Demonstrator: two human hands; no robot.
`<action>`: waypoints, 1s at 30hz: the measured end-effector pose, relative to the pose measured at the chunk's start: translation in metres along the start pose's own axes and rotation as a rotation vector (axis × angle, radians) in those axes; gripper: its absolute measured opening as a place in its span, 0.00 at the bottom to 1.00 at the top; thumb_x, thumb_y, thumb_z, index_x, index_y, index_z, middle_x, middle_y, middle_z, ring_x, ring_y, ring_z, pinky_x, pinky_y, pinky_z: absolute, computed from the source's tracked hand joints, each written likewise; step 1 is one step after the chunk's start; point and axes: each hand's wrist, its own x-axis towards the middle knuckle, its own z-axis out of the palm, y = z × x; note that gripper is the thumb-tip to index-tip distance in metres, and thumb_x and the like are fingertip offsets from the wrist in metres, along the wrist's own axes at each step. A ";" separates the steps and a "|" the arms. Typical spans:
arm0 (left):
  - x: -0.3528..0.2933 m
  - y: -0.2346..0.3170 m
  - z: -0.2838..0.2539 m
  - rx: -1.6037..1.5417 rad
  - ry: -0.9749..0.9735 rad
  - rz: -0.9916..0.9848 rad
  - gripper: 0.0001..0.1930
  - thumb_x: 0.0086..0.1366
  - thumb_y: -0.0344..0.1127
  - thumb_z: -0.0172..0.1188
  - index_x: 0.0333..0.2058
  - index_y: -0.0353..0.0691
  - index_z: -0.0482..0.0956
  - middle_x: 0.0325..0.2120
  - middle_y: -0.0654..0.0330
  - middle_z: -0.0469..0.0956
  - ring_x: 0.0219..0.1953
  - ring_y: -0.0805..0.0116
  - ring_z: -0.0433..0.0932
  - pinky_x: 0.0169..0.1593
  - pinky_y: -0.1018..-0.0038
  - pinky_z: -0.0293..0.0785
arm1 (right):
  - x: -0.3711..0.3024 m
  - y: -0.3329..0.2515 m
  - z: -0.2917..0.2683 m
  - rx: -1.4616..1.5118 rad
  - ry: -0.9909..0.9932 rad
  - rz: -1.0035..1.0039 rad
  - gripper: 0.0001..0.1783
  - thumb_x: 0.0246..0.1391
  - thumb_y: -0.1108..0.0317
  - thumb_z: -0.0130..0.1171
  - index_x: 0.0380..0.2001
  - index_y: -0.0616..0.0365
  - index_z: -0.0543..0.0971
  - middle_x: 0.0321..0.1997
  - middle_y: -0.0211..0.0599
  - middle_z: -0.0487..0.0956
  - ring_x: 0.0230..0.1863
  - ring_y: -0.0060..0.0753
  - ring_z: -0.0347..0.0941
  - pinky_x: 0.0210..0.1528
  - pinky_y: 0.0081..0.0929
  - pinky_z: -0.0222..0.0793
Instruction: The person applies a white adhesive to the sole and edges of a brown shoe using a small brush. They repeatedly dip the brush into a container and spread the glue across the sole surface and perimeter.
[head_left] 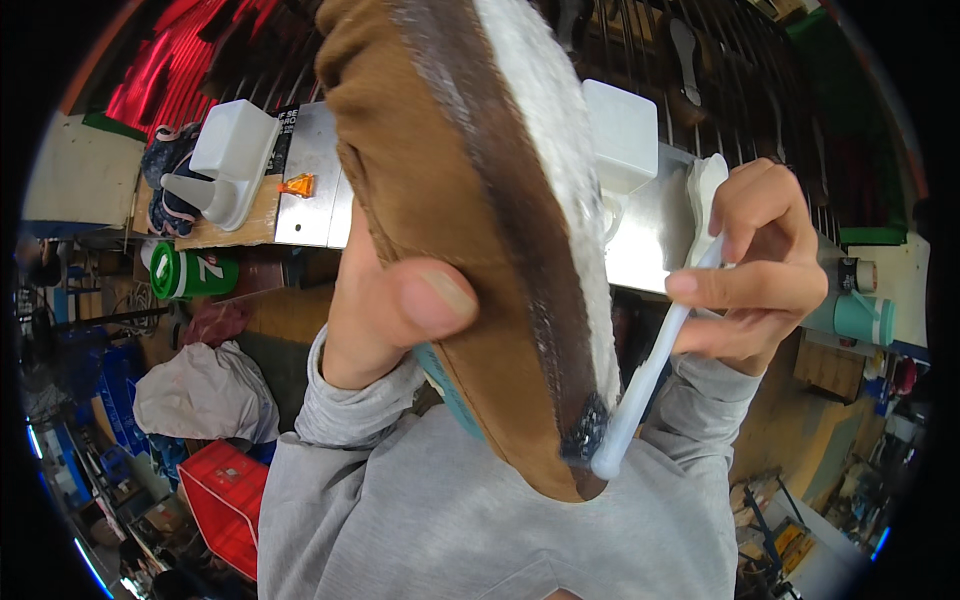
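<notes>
A brown shoe upper (430, 190) fills the middle of the view, held up close with its underside turned to the right. Along its lower edge runs a dark, wet-looking band (500, 190), and beside that shows a white, fuzzy bottom (550, 110). My left hand (390, 310) grips the upper from the left, thumb pressed on the brown side; its other fingers are hidden behind. Something teal (455, 395) peeks out beneath the upper. My right hand (755, 265) pinches the white handle of a brush (645, 375). The brush's dark bristles touch the band at the lower end.
Behind the shoe, a metal-topped bench (320, 180) carries a white dispenser-like container (235, 150), a second white container (620, 130) and a small orange item (298, 185). Dark slatted racks stand beyond. A green tub (190, 272), white bag (205, 390) and red crate (220, 505) are at left.
</notes>
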 end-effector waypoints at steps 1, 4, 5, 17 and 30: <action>-0.003 -0.002 -0.006 -0.018 0.042 -0.013 0.56 0.52 0.44 0.77 0.70 0.34 0.48 0.64 0.50 0.65 0.62 0.58 0.71 0.64 0.62 0.69 | -0.003 -0.001 0.004 0.056 -0.001 0.017 0.26 0.25 0.44 0.82 0.28 0.47 0.89 0.30 0.25 0.67 0.32 0.30 0.65 0.33 0.27 0.55; -0.010 -0.009 -0.025 -0.060 0.141 -0.034 0.55 0.55 0.47 0.75 0.71 0.35 0.48 0.65 0.51 0.64 0.63 0.58 0.70 0.64 0.62 0.68 | -0.006 0.001 0.012 0.174 -0.005 0.097 0.24 0.30 0.48 0.82 0.29 0.51 0.89 0.31 0.27 0.67 0.34 0.29 0.66 0.34 0.26 0.55; -0.012 -0.010 -0.030 -0.070 0.159 -0.033 0.54 0.56 0.48 0.74 0.71 0.35 0.48 0.65 0.51 0.64 0.63 0.58 0.70 0.64 0.62 0.69 | -0.007 0.002 0.015 0.166 0.039 0.184 0.23 0.32 0.50 0.82 0.30 0.52 0.89 0.33 0.28 0.67 0.35 0.28 0.66 0.35 0.25 0.56; 0.010 0.025 -0.011 0.257 0.310 0.140 0.47 0.61 0.70 0.60 0.66 0.38 0.60 0.57 0.53 0.73 0.55 0.59 0.76 0.58 0.62 0.75 | -0.032 -0.013 0.012 0.131 0.248 0.338 0.21 0.28 0.55 0.80 0.29 0.51 0.91 0.37 0.28 0.63 0.34 0.26 0.61 0.33 0.20 0.53; 0.006 0.027 0.008 0.167 0.046 0.020 0.40 0.69 0.69 0.47 0.65 0.42 0.62 0.57 0.56 0.72 0.56 0.64 0.74 0.56 0.67 0.75 | 0.017 -0.009 0.024 -0.206 0.196 0.277 0.21 0.37 0.53 0.78 0.30 0.57 0.88 0.43 0.33 0.64 0.39 0.28 0.63 0.39 0.24 0.60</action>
